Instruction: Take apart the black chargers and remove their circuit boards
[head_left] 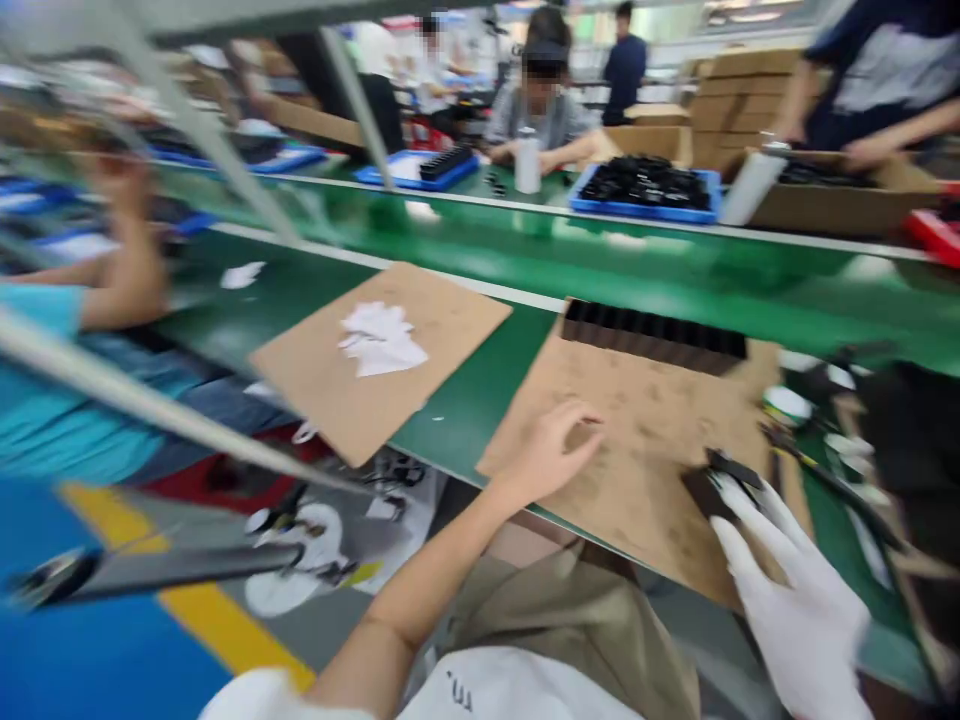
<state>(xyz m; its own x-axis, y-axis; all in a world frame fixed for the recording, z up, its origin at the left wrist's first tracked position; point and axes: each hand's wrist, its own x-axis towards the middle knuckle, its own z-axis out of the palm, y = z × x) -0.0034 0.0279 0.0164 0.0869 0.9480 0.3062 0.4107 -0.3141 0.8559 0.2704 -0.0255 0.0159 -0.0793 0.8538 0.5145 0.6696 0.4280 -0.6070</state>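
Note:
My left hand [555, 450] is bare and rests over the cardboard sheet [637, 420] in front of me. Its fingers are loosely curled, with a gap to the thumb and nothing visible between them. A white glove covers my right hand [787, 575], whose fingers close around a small dark block-shaped part [705, 492] at the sheet's right side. A black piece [733, 468] shows at the fingertips; blur hides whether it belongs to the same part. Along the sheet's far edge stands a row of black blocks [652, 338].
Pliers [784, 440], a round white-lidded container [787, 405] and dark material [911, 440] lie at right. Another cardboard sheet [442, 300] with crumpled white gloves or paper [382, 340] lies left. A metal post [202, 130] rises nearby. Co-workers sit beyond the green conveyor [480, 245] and at left.

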